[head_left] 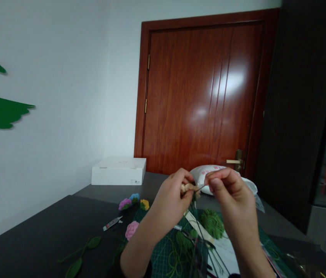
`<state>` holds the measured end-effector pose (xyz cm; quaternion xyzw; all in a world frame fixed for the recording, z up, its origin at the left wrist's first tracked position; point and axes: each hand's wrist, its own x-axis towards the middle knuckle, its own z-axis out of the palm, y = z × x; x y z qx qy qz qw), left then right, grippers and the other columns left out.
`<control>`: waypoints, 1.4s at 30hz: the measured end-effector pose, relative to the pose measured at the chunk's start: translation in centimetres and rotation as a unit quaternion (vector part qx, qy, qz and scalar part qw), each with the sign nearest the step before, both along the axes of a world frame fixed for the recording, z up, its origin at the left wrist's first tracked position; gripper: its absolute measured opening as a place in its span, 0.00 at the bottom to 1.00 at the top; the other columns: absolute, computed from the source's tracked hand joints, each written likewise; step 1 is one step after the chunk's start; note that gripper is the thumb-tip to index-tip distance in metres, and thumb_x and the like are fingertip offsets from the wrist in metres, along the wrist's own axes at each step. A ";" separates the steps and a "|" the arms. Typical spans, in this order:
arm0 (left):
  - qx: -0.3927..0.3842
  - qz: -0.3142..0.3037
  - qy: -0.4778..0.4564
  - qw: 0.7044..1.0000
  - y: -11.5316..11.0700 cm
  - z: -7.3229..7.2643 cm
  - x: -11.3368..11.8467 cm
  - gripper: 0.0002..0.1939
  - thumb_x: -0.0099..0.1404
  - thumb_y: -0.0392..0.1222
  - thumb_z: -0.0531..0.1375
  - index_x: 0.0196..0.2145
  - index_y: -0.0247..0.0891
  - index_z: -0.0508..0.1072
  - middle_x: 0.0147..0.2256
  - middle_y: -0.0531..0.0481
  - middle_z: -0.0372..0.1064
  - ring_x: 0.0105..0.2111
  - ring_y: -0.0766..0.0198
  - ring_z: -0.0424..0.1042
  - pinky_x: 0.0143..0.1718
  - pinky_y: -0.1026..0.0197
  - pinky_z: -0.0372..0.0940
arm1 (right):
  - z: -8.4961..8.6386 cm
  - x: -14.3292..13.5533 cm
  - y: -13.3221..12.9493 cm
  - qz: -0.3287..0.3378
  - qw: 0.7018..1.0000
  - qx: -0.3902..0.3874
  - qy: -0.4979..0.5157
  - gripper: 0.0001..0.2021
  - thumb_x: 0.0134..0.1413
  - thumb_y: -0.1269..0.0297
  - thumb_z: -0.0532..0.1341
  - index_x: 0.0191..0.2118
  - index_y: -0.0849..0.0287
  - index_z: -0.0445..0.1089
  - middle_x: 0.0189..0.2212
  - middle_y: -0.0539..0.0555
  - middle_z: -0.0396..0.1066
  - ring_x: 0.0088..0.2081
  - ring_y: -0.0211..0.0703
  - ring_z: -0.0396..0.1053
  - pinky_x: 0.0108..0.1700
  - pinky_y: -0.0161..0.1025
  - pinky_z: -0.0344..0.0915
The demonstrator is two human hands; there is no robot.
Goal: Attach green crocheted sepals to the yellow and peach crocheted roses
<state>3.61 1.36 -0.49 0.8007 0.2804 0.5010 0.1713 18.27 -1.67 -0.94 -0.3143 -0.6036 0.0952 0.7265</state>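
My left hand (176,190) is closed around a small beige crocheted piece (190,187), with some green under it and thin dark stems hanging below. To its right, the fingertips of my right hand (230,189) pinch a thin needle-like thing (201,188), whose other end meets the beige piece. Whether it is a needle, a hook or a strand is too small to tell. Below the hands lies a ball of green yarn (212,224), with loose green strands (174,255) on the green cutting mat (159,253).
A pink crocheted rose (132,230) and purple (125,203), blue (134,197) and yellow (144,204) flowers lie left of my hands. Further left are a small tube (112,223) and a leafy green stem (82,255). Behind stand a white box (116,173) and a white bag (205,178).
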 end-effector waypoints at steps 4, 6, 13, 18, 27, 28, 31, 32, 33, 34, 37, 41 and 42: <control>-0.011 -0.013 -0.026 1.000 0.3 -0.1 0.3 0.10 0.61 0.29 0.56 0.40 0.38 0.68 0.36 0.48 0.70 0.34 0.63 0.72 0.31 0.63 0.68 | -0.1 0.5 0.9 0.153 0.986 -0.053 0.030 0.12 0.67 0.55 0.53 0.32 0.54 0.58 0.20 0.45 0.69 0.15 0.32 0.59 0.18 0.30 0.53; -0.011 -0.021 -0.029 0.999 0.3 -0.1 0.2 0.09 0.62 0.30 0.56 0.40 0.38 0.67 0.36 0.49 0.70 0.33 0.63 0.71 0.31 0.63 0.68 | -0.2 0.3 1.2 0.200 0.977 -0.074 0.027 0.15 0.67 0.51 0.51 0.32 0.54 0.56 0.15 0.43 0.65 0.12 0.32 0.56 0.15 0.29 0.49; 0.002 0.004 -0.029 1.000 0.9 0.0 -0.5 0.09 0.62 0.31 0.57 0.40 0.39 0.68 0.39 0.46 0.70 0.38 0.61 0.72 0.32 0.63 0.68 | 0.7 -0.2 0.0 0.309 0.935 -0.076 0.156 0.19 0.64 0.44 0.52 0.29 0.52 0.55 0.13 0.38 0.47 0.11 0.31 0.38 0.12 0.29 0.38; -0.012 -0.014 -0.053 0.998 0.9 0.4 -0.7 0.07 0.62 0.31 0.57 0.39 0.38 0.68 0.36 0.49 0.71 0.35 0.62 0.73 0.30 0.64 0.68 | 0.8 0.2 -0.1 0.343 0.934 -0.056 0.075 0.15 0.60 0.49 0.61 0.30 0.55 0.64 0.25 0.47 0.61 0.20 0.33 0.57 0.23 0.33 0.56; -0.014 0.001 -0.048 0.999 1.1 0.7 -1.5 0.08 0.61 0.33 0.58 0.40 0.38 0.69 0.36 0.49 0.71 0.35 0.62 0.73 0.29 0.64 0.67 | 0.7 -0.1 -0.2 0.304 0.943 -0.040 0.126 0.18 0.65 0.49 0.54 0.27 0.53 0.58 0.14 0.41 0.47 0.14 0.33 0.40 0.17 0.32 0.46; -0.009 0.005 -0.042 0.999 1.3 0.6 -1.6 0.08 0.61 0.32 0.58 0.40 0.38 0.69 0.37 0.49 0.71 0.35 0.63 0.73 0.30 0.64 0.67 | 0.9 0.0 -0.4 0.305 0.941 -0.024 0.145 0.18 0.65 0.50 0.55 0.25 0.53 0.57 0.14 0.40 0.44 0.14 0.33 0.39 0.18 0.32 0.45; 0.018 0.035 -0.022 0.999 2.2 0.3 -2.1 0.09 0.60 0.31 0.57 0.39 0.38 0.69 0.37 0.49 0.71 0.35 0.62 0.72 0.33 0.62 0.66 | 1.6 0.7 -1.5 0.319 0.927 0.006 0.199 0.20 0.64 0.53 0.57 0.23 0.53 0.55 0.13 0.40 0.38 0.14 0.34 0.34 0.17 0.34 0.43; 0.031 0.052 -0.013 0.998 2.6 0.2 -2.2 0.09 0.60 0.30 0.57 0.39 0.38 0.69 0.37 0.49 0.71 0.36 0.61 0.71 0.34 0.61 0.66 | 1.8 0.9 -2.1 0.320 0.923 0.012 0.215 0.20 0.63 0.54 0.58 0.22 0.53 0.54 0.13 0.40 0.36 0.14 0.34 0.32 0.16 0.34 0.41; 0.044 0.069 -0.003 0.997 2.9 0.0 -2.3 0.10 0.59 0.30 0.57 0.39 0.38 0.69 0.37 0.48 0.71 0.36 0.61 0.71 0.35 0.60 0.65 | 2.0 1.2 -2.6 0.318 0.919 0.020 0.233 0.21 0.63 0.53 0.58 0.21 0.52 0.54 0.13 0.40 0.35 0.13 0.34 0.30 0.15 0.35 0.39; 0.056 0.084 0.007 0.995 3.3 -0.1 -2.4 0.10 0.59 0.29 0.57 0.38 0.38 0.69 0.37 0.48 0.71 0.37 0.60 0.70 0.37 0.59 0.65 | 2.2 1.4 -3.1 0.315 0.915 0.030 0.251 0.21 0.63 0.53 0.58 0.21 0.52 0.54 0.13 0.40 0.34 0.13 0.34 0.29 0.15 0.36 0.37; 0.070 0.102 0.020 0.992 4.1 -0.5 -2.6 0.10 0.59 0.30 0.56 0.38 0.38 0.69 0.38 0.48 0.70 0.38 0.59 0.69 0.38 0.58 0.64 | 2.3 2.0 -4.4 0.300 0.907 0.068 0.289 0.22 0.66 0.53 0.55 0.20 0.52 0.55 0.13 0.40 0.33 0.13 0.34 0.25 0.14 0.37 0.35; 0.038 0.072 -0.017 0.996 4.2 -0.4 -2.7 0.09 0.61 0.32 0.56 0.39 0.38 0.69 0.38 0.48 0.70 0.37 0.61 0.70 0.35 0.60 0.66 | 2.1 2.2 -4.3 0.268 0.937 0.065 0.213 0.21 0.68 0.54 0.52 0.22 0.52 0.59 0.13 0.40 0.39 0.12 0.33 0.31 0.14 0.35 0.37; 0.023 0.063 -0.036 0.997 4.1 -0.2 -2.8 0.08 0.61 0.32 0.57 0.39 0.38 0.69 0.38 0.48 0.70 0.37 0.61 0.70 0.34 0.61 0.66 | 1.9 2.1 -3.9 0.260 0.950 0.040 0.168 0.19 0.68 0.55 0.53 0.24 0.52 0.62 0.13 0.41 0.43 0.12 0.33 0.36 0.14 0.34 0.40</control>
